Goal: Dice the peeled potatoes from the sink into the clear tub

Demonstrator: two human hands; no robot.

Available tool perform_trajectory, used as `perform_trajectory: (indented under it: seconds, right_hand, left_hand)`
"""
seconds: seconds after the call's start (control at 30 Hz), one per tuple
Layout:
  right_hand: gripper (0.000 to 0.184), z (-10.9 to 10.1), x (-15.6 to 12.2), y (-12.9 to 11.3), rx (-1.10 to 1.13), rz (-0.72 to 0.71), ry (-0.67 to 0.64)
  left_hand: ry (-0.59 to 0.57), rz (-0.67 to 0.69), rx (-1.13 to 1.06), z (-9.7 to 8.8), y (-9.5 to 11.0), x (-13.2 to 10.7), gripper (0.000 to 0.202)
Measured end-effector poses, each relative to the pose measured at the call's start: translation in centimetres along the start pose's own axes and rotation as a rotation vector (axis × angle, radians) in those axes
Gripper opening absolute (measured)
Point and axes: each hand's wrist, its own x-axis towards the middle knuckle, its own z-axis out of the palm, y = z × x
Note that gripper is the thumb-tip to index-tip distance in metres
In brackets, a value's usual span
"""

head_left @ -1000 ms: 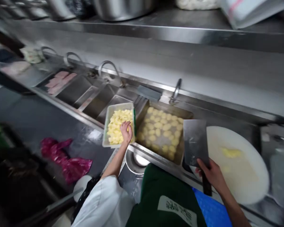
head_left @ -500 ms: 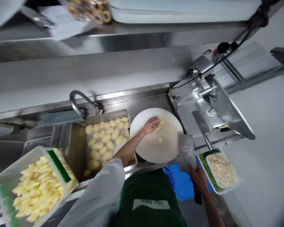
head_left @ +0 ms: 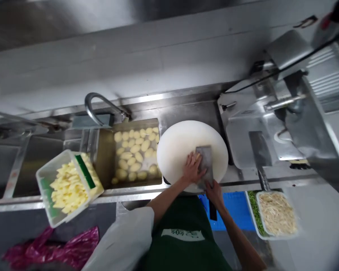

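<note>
My right hand point(head_left: 214, 192) grips the dark handle of a cleaver point(head_left: 205, 160). Its broad blade lies over the round white cutting board point(head_left: 172, 150). My left hand point(head_left: 192, 169) is on the board against the blade's left side, thumb stretched toward the blade. A bit of yellow potato point(head_left: 198, 156) shows between its fingertips and the blade; the rest is hidden under the fingers. Left of the board, peeled potatoes point(head_left: 135, 148) sit in water in a sink point(head_left: 104, 162).
A tilted clear bin of cut potato pieces point(head_left: 69, 186) rests on the sink edge. A curved faucet point(head_left: 93, 99) rises behind. At right stand a metal slicing machine point(head_left: 288, 101) and a tub of pale shreds point(head_left: 277, 212). A blue crate point(head_left: 231, 210) sits below; a purple bag point(head_left: 64, 248) lies lower left.
The cleaver has moved from the board's right edge in over the board, beside my left hand. My left hand has shifted toward the board's front. The view has tilted lower.
</note>
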Motion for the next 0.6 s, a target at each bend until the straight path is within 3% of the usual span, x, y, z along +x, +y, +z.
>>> perform_trajectory:
  seconds: [0.1, 0.17, 0.23, 0.33, 0.47, 0.53, 0.6]
  right_hand:
    - [0.033, 2.9, -0.4, -2.8, -0.046, -0.106, -0.115]
    - [0.032, 5.1, -0.9, -5.0, -0.09, -0.231, -0.171]
    - [0.03, 8.1, -2.0, -7.8, -0.114, -0.416, -0.233]
    - [0.027, 13.9, -5.4, -13.8, -0.165, -0.667, -0.402]
    - [0.021, 21.7, -12.3, -22.1, -0.267, -0.959, -0.673]
    - [0.02, 24.2, -14.9, -24.7, -0.295, -1.032, -0.764]
    - [0.022, 25.5, -15.9, -25.6, -0.305, -1.022, -0.762]
  left_hand:
    - [0.217, -0.131, -0.091, -0.4, 0.2, -0.2, 0.05]
    - [0.372, -0.194, -0.138, -2.8, -1.2, -1.0, 0.042]
    - [0.52, -0.254, -0.143, -6.6, -3.4, -3.0, 0.039]
    - [0.774, -0.392, -0.051, -14.8, -7.8, -8.3, 0.038]
    - [1.146, -0.668, 0.199, -28.1, -16.1, -18.6, 0.039]
    - [1.306, -0.813, 0.308, -34.3, -21.2, -24.0, 0.04]
    - [1.321, -0.927, 0.341, -39.1, -26.1, -28.5, 0.038]
